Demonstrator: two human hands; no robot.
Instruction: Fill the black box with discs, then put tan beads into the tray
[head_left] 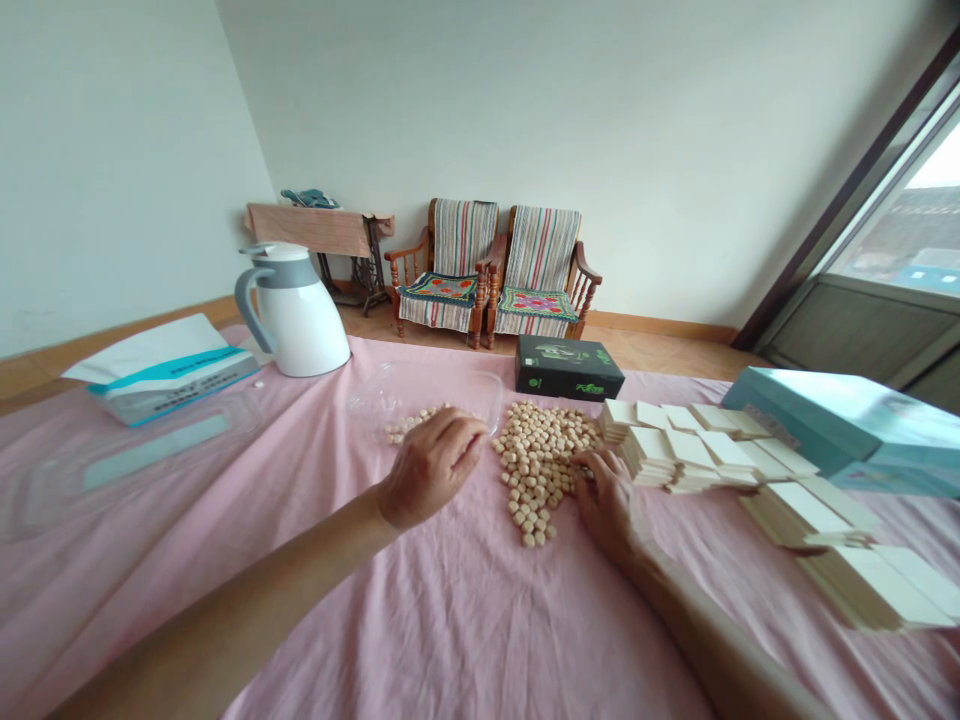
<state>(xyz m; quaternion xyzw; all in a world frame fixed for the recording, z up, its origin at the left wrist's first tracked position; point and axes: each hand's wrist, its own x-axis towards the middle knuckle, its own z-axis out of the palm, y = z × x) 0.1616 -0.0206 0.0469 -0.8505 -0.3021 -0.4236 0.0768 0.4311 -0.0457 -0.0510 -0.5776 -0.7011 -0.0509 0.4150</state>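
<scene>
A heap of small round wooden pieces (536, 455) is spread over the pink cloth in front of me. My left hand (435, 465) is held above the near right corner of a clear plastic container (367, 385), its fingers curled together. Whatever those fingers hold is hidden. More of the round pieces lie inside this container. At the heap's right edge, my right hand (606, 498) rests low with bent fingers against the pieces. Its fingertips are partly covered, so I cannot make out what is between them.
Several stacks of pale rectangular tiles (712, 455) stand right of the heap, beside a light blue box (862, 420). A black box (568, 367) sits behind the heap. On the left are a white jug (304, 320), a tissue pack (172, 375) and a clear plastic lid (142, 455).
</scene>
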